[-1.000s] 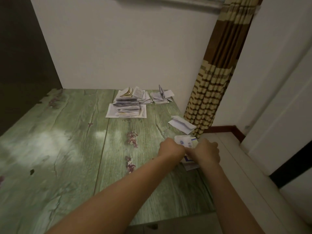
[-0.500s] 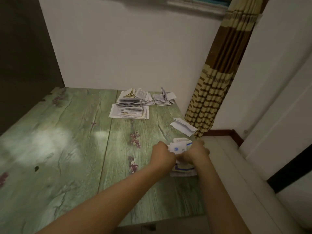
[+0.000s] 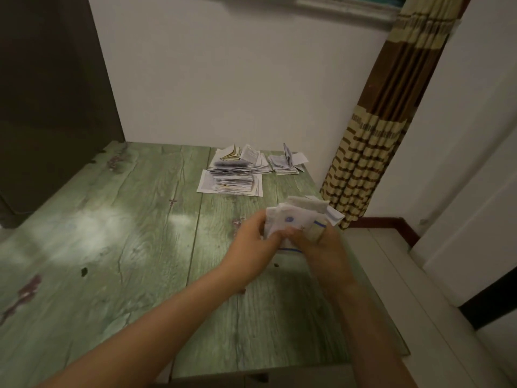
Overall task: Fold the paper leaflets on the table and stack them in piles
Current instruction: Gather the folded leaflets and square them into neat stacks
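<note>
Gripping leaflet: left hand, right hand; 3 piles.

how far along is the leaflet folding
Done: piles of folded leaflets sit at the far edge of the table. In hand: the left hand and right hand grip a blue-printed leaflet, apparently mid-fold. Left: at least one loose leaflet lies just behind it; anything under the hands is hidden.
</note>
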